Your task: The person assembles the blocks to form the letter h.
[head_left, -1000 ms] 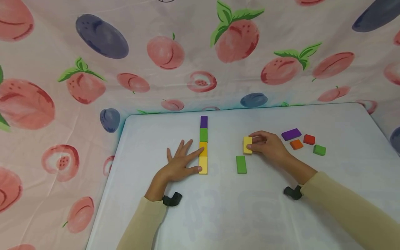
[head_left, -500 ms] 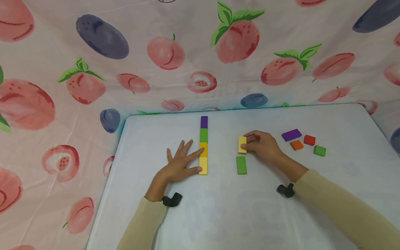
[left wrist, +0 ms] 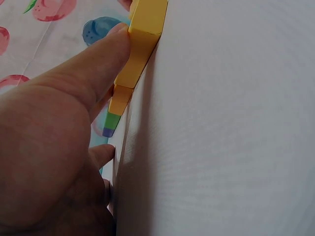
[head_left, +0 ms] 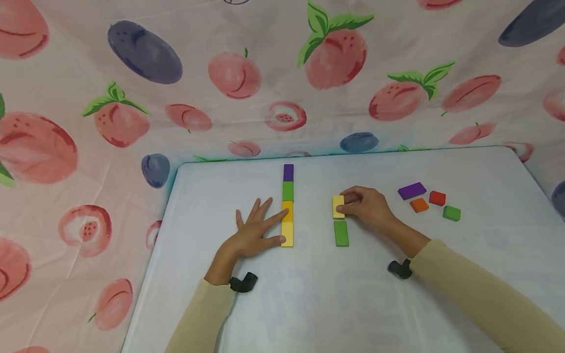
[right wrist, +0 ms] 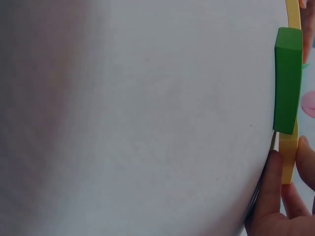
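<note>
In the head view, a straight row runs away from me: a pale yellow block (head_left: 288, 231), a deeper yellow block (head_left: 289, 217), a green block (head_left: 288, 191) and a purple block (head_left: 288, 172). My left hand (head_left: 249, 237) lies with spread fingers beside it, index fingertip on the deeper yellow block and thumb on the pale one. To the right, my right hand (head_left: 370, 208) pinches another pale yellow block (head_left: 337, 202) between thumb and fingers. Just nearer to me lies a second green block (head_left: 341, 234); the right wrist view shows the same green block (right wrist: 288, 81) close to the pinched one.
Right of my right hand lie a loose purple block (head_left: 412, 190), an orange block (head_left: 419, 205), a red block (head_left: 437, 198) and a small green block (head_left: 451, 213). The white table (head_left: 309, 304) meets a fruit-printed cloth (head_left: 185, 132) at its back and left.
My right hand has carried the pale yellow block leftward and slightly toward me, up near the far end of the second green block. The left hand stays in place.
</note>
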### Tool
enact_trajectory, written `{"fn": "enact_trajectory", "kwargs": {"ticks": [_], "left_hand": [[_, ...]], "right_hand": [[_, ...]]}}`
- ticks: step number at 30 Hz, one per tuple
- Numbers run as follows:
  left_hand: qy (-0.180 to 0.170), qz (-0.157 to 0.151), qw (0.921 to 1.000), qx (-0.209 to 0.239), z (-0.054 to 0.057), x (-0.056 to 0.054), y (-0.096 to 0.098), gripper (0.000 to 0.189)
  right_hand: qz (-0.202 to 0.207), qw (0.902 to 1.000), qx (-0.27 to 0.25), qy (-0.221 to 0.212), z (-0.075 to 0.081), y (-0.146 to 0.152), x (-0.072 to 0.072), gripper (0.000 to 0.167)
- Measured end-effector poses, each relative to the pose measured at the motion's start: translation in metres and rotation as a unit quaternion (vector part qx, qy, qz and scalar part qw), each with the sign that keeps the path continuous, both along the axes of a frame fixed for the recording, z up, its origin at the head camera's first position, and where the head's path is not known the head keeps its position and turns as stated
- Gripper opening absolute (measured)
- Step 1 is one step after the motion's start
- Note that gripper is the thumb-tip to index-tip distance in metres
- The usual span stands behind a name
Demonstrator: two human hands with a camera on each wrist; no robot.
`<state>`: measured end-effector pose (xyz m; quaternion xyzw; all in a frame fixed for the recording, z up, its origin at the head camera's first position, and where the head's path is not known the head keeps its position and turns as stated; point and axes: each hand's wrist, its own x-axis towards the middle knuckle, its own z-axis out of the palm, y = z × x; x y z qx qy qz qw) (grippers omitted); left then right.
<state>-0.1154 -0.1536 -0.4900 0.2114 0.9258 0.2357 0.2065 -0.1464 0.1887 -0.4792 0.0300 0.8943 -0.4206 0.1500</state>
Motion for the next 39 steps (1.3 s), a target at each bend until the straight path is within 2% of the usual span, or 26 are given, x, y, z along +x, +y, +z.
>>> {"fn": "enact_trajectory", "kwargs": {"ticks": [23, 39], "left_hand": [[0.0, 0.002, 1.0, 0.008, 0.0005, 0.0004, -0.0001, 0.071], [-0.006, 0.004, 1.0, -0.002, -0.0001, -0.0006, 0.0004, 0.071]], "right_hand": [[0.015, 0.9989, 0.044, -0.01, 0.0036, -0.0026, -0.0048, 0.047], [0.052, 0.9967, 0.046, -0.042, 0.0065, 0.0025, -0.0074, 0.05]]}}
